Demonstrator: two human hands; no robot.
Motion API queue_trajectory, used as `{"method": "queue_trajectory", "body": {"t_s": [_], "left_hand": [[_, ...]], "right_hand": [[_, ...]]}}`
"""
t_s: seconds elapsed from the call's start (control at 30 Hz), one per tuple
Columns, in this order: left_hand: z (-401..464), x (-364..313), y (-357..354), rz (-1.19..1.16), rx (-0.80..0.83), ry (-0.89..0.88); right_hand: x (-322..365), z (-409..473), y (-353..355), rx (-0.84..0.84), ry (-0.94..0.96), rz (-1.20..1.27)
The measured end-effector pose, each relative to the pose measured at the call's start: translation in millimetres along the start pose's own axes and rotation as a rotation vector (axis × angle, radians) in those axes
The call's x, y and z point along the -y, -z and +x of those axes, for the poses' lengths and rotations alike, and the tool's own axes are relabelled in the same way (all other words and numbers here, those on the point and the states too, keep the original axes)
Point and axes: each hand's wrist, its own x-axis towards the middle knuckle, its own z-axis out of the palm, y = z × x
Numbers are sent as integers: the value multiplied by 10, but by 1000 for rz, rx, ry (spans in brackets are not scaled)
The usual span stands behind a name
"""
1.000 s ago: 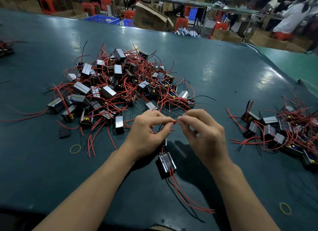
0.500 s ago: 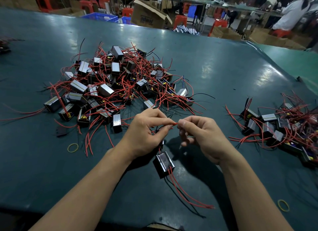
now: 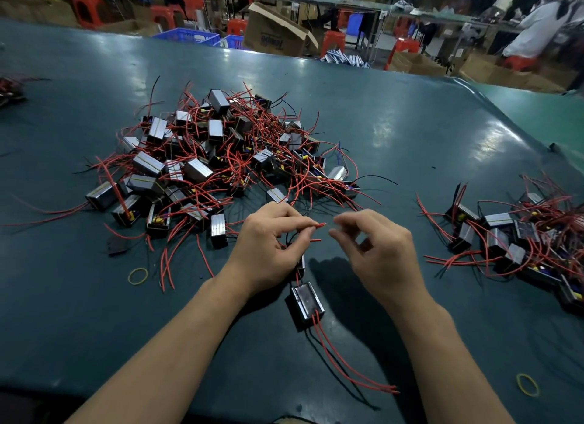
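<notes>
Right hand (image 3: pixel 380 257) has drawn back, fingers loosely curled, empty; left hand (image 3: pixel 268 253) pinches a thin red wire (image 3: pixel 320 225).

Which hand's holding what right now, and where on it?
Left hand pinches a red wire close to its free tip, between thumb and forefinger. Right hand holds nothing; its fingers are loosely curled, apart from the wire.

Open table (image 3: pixel 410 170) between large heap (image 3: pixel 221 158), smaller right heap (image 3: pixel 521 234) and lone wired module (image 3: pixel 308 300)
</notes>
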Motion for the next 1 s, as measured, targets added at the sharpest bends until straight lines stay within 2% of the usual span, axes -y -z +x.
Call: {"method": "queue_trajectory", "body": {"t_s": [0.2, 0.3, 0.4, 0.47, 0.63, 0.7, 0.73, 0.77, 0.87, 0.9, 1.0], "left_hand": [[6, 13, 12, -13, 32, -1], [6, 3, 14, -16, 50, -2], [3, -5, 10, -36, 66, -4], [0, -5, 5, -44, 71, -13], [0, -18, -20, -44, 63, -52], [1, -19, -23, -32, 47, -61], [1, -15, -22, -24, 39, -59], [2, -10, -23, -16, 34, -53], [-3, -16, -36, 13, 34, -28], [-2, -16, -39, 21, 29, -21], [2, 2, -29, 28, 3, 0]], "right_hand": [[-63, 49, -70, 11, 142, -57], [-67, 57, -65, 49, 79, 3], [-45, 61, -42, 122, -77, 111], [-13, 61, -29, 163, -239, 233], [139, 122, -40, 219, -1021, 941], [194, 145, -62, 180, -1210, 1092], [207, 140, -85, 133, -1185, 1052], [223, 118, -115, 81, -1086, 904], [229, -4, -224, -80, -639, 208], [239, -25, -261, -122, -512, 72], [290, -35, -311, -122, -272, -84]]}}
